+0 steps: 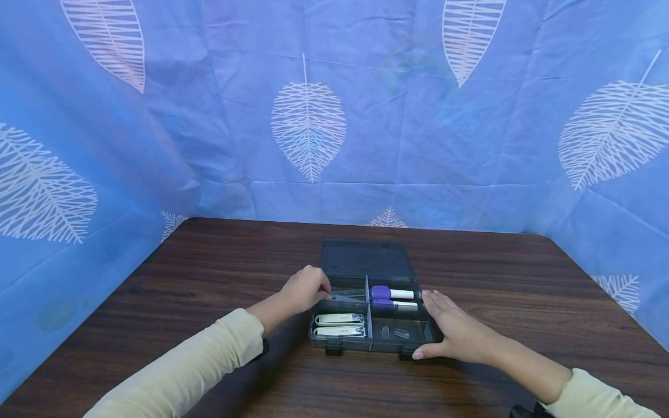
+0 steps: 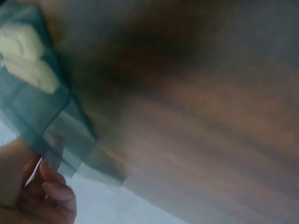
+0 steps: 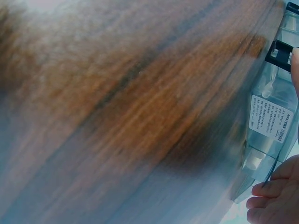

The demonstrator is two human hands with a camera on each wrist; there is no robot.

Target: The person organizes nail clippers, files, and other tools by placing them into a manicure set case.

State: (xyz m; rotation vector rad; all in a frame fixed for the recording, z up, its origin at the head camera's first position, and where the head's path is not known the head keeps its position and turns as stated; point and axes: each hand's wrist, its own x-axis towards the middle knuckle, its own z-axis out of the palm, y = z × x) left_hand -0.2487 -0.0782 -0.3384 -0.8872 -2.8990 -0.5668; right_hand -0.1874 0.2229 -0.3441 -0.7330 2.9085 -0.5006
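A dark see-through divided box (image 1: 342, 347) lies on the table with its lid (image 1: 366, 259) folded back. At the rear left compartment, my left hand (image 1: 307, 288) pinches a thin, pale, clear strip (image 1: 345, 298) by its end; its kind is blurred. Two nail clippers (image 1: 340, 331) lie in the front left compartment. The rear right one holds two purple-and-white tubes (image 1: 394, 294). Small clear oval pieces (image 1: 385, 332) lie in the front right one. My right hand (image 1: 460, 331) rests along the box's right side, fingers extended and thumb by the front corner.
The box stands on a dark wood table (image 1: 230, 255). Two black latches (image 1: 333, 347) stick out at its front edge. A white printed label (image 3: 271, 118) is on the box's side. Blue leaf-patterned cloth (image 1: 219, 133) hangs behind the table and at its sides.
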